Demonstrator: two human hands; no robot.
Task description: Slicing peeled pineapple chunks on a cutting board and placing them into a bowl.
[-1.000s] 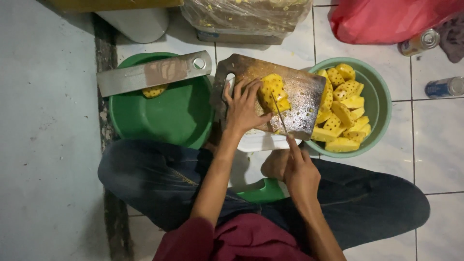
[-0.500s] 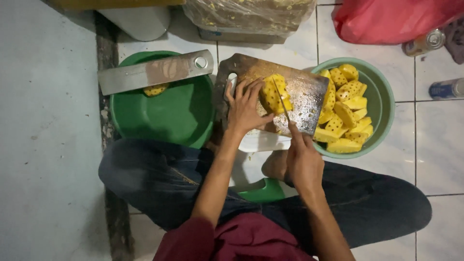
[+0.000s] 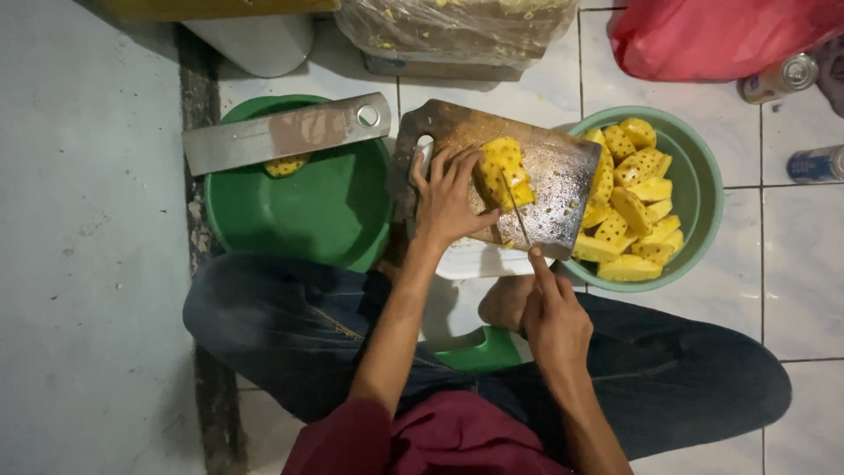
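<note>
The person sits low on the tiled floor with knees spread in dark trousers, both forearms reaching forward. The right hand is nearest, wrist bent slightly, its fingers clenched round the handle of a thin knife with the forefinger laid straight along the top. The narrow blade runs away from that fingertip and its far end rests on the pineapple piece

The left hand lies farther out, arm nearly straight, palm down. Its fingers are spread and curved, pressing on the left side of the pineapple piece, thumb splayed off to the left over the wood. The fruit is a yellow chunk, pitted with dark eyes, sitting under those fingertips on a worn, stained wooden cutting board of rough slab shape

Just left of the left thumb is a deep green plastic basin, smooth and round, with a flat grey metal cleaver laid across its far rim. Right of the knife tip, partly under the board, a pale green bowl holds a heap of cut pineapple chunks

Beyond the fingers lie a clear plastic bag and a red bag
</note>
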